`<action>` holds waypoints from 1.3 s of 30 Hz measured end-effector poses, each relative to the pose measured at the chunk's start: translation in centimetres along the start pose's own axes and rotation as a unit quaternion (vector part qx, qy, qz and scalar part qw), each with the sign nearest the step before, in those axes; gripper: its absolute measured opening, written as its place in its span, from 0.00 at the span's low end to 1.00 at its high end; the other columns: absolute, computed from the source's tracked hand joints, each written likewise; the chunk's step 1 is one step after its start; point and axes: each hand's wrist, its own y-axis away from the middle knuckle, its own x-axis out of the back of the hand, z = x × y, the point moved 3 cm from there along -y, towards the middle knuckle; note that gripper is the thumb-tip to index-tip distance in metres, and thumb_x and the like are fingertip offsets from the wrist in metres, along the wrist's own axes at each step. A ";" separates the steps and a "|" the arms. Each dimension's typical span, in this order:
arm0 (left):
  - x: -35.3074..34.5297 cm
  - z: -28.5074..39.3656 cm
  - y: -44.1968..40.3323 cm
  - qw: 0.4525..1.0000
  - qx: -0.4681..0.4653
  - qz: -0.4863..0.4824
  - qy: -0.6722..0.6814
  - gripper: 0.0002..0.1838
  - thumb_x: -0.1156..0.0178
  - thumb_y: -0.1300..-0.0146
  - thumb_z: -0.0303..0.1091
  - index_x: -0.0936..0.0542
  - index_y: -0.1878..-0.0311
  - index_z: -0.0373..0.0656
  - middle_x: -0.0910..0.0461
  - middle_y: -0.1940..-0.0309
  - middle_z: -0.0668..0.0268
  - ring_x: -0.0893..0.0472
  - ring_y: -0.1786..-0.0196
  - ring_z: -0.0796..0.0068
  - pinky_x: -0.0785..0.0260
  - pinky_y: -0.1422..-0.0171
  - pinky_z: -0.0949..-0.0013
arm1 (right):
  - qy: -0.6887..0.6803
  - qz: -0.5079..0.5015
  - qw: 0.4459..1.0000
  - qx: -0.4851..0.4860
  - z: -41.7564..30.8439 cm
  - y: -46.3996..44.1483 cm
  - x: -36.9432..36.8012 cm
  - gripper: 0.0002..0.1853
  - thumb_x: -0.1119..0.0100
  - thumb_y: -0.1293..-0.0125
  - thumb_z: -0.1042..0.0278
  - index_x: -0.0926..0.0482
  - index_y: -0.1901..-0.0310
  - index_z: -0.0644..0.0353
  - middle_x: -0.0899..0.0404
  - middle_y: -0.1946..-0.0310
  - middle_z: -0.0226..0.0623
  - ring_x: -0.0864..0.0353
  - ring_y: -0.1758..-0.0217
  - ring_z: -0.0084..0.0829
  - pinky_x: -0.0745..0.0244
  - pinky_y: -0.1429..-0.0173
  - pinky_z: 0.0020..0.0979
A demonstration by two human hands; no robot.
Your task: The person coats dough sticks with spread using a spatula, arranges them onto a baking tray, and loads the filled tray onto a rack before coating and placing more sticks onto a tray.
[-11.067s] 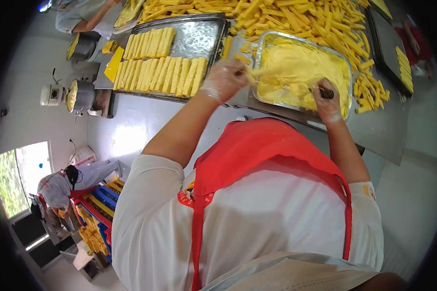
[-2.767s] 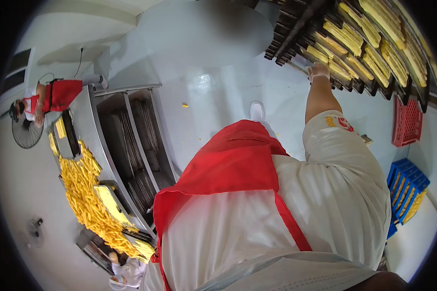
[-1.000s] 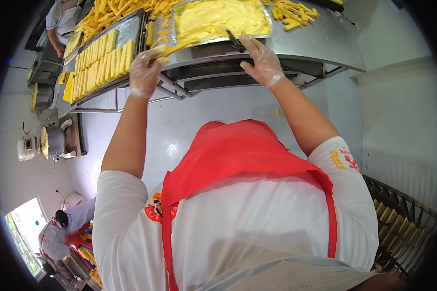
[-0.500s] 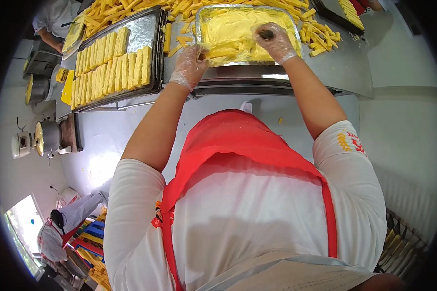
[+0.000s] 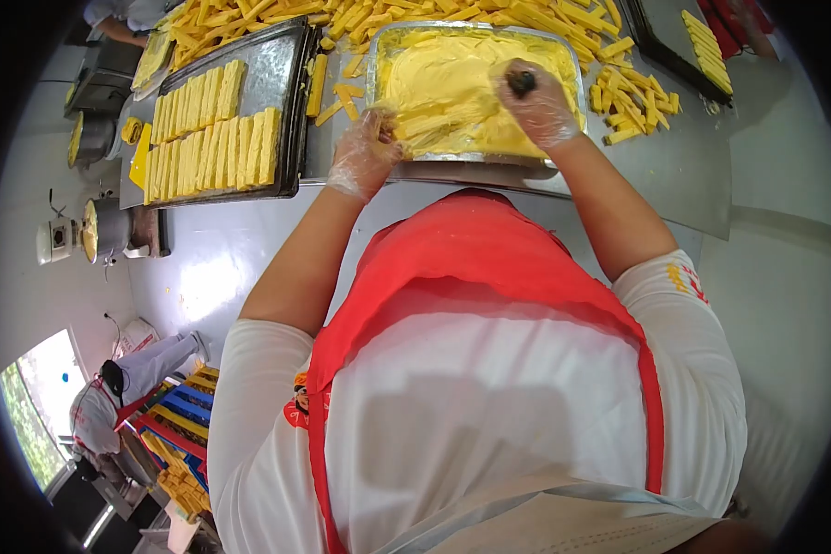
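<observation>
Nearest, filling the view from six o'clock up to twelve, is the wearer's red apron (image 5: 489, 249) over a white shirt. Beyond it, at eleven o'clock, the gloved left hand (image 5: 367, 152) has its fingers curled in at the near left corner of a silvery pan (image 5: 471, 158); I cannot tell whether they grip a stick, since yellow smears blur together there. At one o'clock the gloved right hand (image 5: 537, 106) grasps a dark handle (image 5: 521, 83) above the pan's right half. The pan sits on the metal worktop (image 5: 683, 175) just past twelve, spread with yellow cream (image 5: 443, 74) that is streaked and ridged near the left hand. At ten, a dark tray (image 5: 272, 60) bears two rows of coated sticks (image 5: 212, 157), its far right part bare. Near two o'clock lies a loose heap of yellow sticks (image 5: 632, 109), with a second tray (image 5: 669, 55) behind it. Farthest along the worktop, across twelve, spreads a larger pile of sticks (image 5: 415, 13). Off at eight, a co-worker (image 5: 102, 415) bends beside coloured crates (image 5: 185, 406).
</observation>
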 end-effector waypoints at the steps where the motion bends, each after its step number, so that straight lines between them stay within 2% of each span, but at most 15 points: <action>1: -0.1 0.2 -0.2 1.000 0.004 0.002 -0.002 0.24 0.33 0.48 0.32 0.24 0.47 0.39 0.18 0.63 0.58 0.17 0.61 0.63 0.24 0.52 0.62 | 0.124 0.007 0.992 0.000 0.0 -0.6 1.0 0.09 0.36 0.35 0.69 0.27 0.70 0.58 0.34 0.79 0.22 0.37 0.75 0.17 0.35 0.69 0.25; 2: -0.3 0.3 -0.2 1.000 0.020 0.008 0.010 0.24 0.33 0.48 0.31 0.24 0.46 0.39 0.18 0.63 0.59 0.17 0.61 0.63 0.24 0.52 0.63 | 0.121 0.002 0.993 0.000 -0.5 -0.9 0.9 0.09 0.36 0.35 0.69 0.27 0.70 0.58 0.34 0.79 0.22 0.37 0.75 0.17 0.35 0.69 0.25; 4: -0.5 0.5 -0.2 0.999 0.041 0.013 0.019 0.25 0.33 0.49 0.31 0.25 0.46 0.39 0.18 0.63 0.59 0.17 0.61 0.63 0.24 0.52 0.63 | -0.139 -0.007 0.990 0.031 -2.8 -0.3 -0.9 0.09 0.36 0.36 0.69 0.27 0.70 0.58 0.34 0.78 0.23 0.37 0.75 0.18 0.35 0.69 0.26; 5: -0.6 0.8 -0.5 0.999 0.043 0.008 0.001 0.24 0.33 0.49 0.30 0.24 0.47 0.39 0.18 0.63 0.59 0.17 0.61 0.62 0.24 0.52 0.63 | -0.238 -0.027 0.971 -0.028 -4.0 0.2 -2.3 0.09 0.35 0.36 0.69 0.27 0.70 0.58 0.34 0.79 0.23 0.36 0.75 0.19 0.35 0.69 0.27; 10: 1.8 0.8 -0.7 0.996 -0.012 -0.012 -0.087 0.16 0.34 0.49 0.28 0.19 0.55 0.39 0.18 0.65 0.58 0.17 0.61 0.61 0.23 0.52 0.63 | -0.017 -0.013 0.999 -0.039 3.6 -0.2 -0.4 0.08 0.36 0.38 0.70 0.27 0.68 0.59 0.33 0.78 0.29 0.35 0.75 0.23 0.33 0.68 0.30; 12: 4.1 1.4 0.2 1.000 0.002 -0.002 0.020 0.12 0.33 0.49 0.29 0.18 0.61 0.38 0.19 0.66 0.56 0.17 0.62 0.58 0.23 0.55 0.61 | 0.035 -0.018 0.999 0.007 2.1 -0.1 1.6 0.07 0.37 0.39 0.72 0.27 0.67 0.60 0.32 0.78 0.33 0.34 0.75 0.28 0.32 0.68 0.31; 15: 8.7 -4.7 -0.1 0.982 -0.029 0.171 0.073 0.13 0.29 0.49 0.29 0.18 0.61 0.37 0.18 0.62 0.56 0.17 0.63 0.61 0.22 0.55 0.63 | 0.087 -0.033 0.995 -0.023 1.5 0.5 1.6 0.06 0.37 0.40 0.73 0.26 0.67 0.61 0.31 0.76 0.37 0.33 0.74 0.33 0.32 0.66 0.31; 19: 18.4 -9.7 -4.6 0.931 0.100 0.234 -0.263 0.13 0.34 0.45 0.37 0.17 0.63 0.37 0.17 0.66 0.53 0.18 0.60 0.51 0.26 0.50 0.55 | 0.073 -0.030 0.997 0.022 0.7 0.6 0.1 0.07 0.36 0.41 0.76 0.27 0.67 0.61 0.30 0.73 0.39 0.30 0.70 0.36 0.31 0.63 0.32; 22: 19.9 -16.4 -7.2 0.939 0.200 0.135 -0.245 0.14 0.34 0.44 0.41 0.17 0.64 0.38 0.17 0.61 0.56 0.19 0.56 0.51 0.27 0.47 0.56 | 0.096 -0.027 0.994 0.032 0.0 0.5 -0.9 0.09 0.34 0.42 0.77 0.27 0.68 0.61 0.31 0.73 0.38 0.30 0.70 0.37 0.31 0.63 0.32; 25: 20.1 -19.4 -7.9 0.907 0.110 0.081 -0.399 0.14 0.36 0.41 0.43 0.16 0.59 0.42 0.17 0.54 0.60 0.20 0.49 0.57 0.29 0.42 0.58 | 0.097 -0.032 0.993 0.061 -1.7 0.4 -1.5 0.10 0.32 0.43 0.78 0.27 0.68 0.61 0.30 0.72 0.38 0.29 0.70 0.37 0.30 0.63 0.32; 28: 21.7 -14.9 -10.4 0.871 0.061 0.093 -0.479 0.15 0.39 0.36 0.44 0.17 0.52 0.46 0.18 0.50 0.63 0.22 0.44 0.62 0.31 0.38 0.60 | 0.162 -0.036 0.984 0.071 -2.3 0.5 -2.1 0.09 0.33 0.43 0.78 0.27 0.68 0.62 0.28 0.71 0.39 0.27 0.69 0.40 0.29 0.62 0.33; 31: 20.4 -11.1 -17.1 0.936 -0.018 0.080 -0.343 0.16 0.44 0.32 0.44 0.18 0.47 0.48 0.19 0.48 0.63 0.23 0.41 0.64 0.31 0.36 0.60 | 0.197 -0.024 0.980 0.024 -2.6 0.1 -2.9 0.08 0.35 0.42 0.77 0.26 0.67 0.61 0.27 0.70 0.43 0.26 0.68 0.46 0.28 0.62 0.37; 33: 14.6 -10.2 -24.4 0.927 -0.157 0.096 -0.327 0.15 0.45 0.31 0.42 0.19 0.46 0.49 0.19 0.45 0.62 0.22 0.40 0.63 0.30 0.36 0.62 | 0.215 -0.001 0.976 -0.022 -4.1 -0.3 -4.2 0.07 0.35 0.42 0.77 0.26 0.67 0.60 0.26 0.70 0.44 0.25 0.68 0.48 0.28 0.62 0.38; 38: 6.6 -11.5 -33.1 0.923 0.020 -0.074 -0.378 0.17 0.43 0.34 0.39 0.22 0.42 0.51 0.22 0.41 0.58 0.22 0.40 0.57 0.29 0.38 0.56 | 0.305 -0.021 0.949 -0.074 -5.2 -0.1 -5.6 0.06 0.37 0.41 0.77 0.25 0.66 0.58 0.24 0.69 0.44 0.24 0.66 0.50 0.28 0.62 0.42; 39: 5.4 -12.8 -34.2 0.922 -0.010 -0.031 -0.387 0.17 0.41 0.36 0.35 0.21 0.43 0.49 0.20 0.43 0.57 0.20 0.42 0.56 0.27 0.39 0.54 | 0.313 -0.011 0.946 -0.082 -5.5 0.1 -5.3 0.06 0.37 0.41 0.77 0.25 0.66 0.58 0.24 0.69 0.44 0.24 0.66 0.50 0.28 0.62 0.42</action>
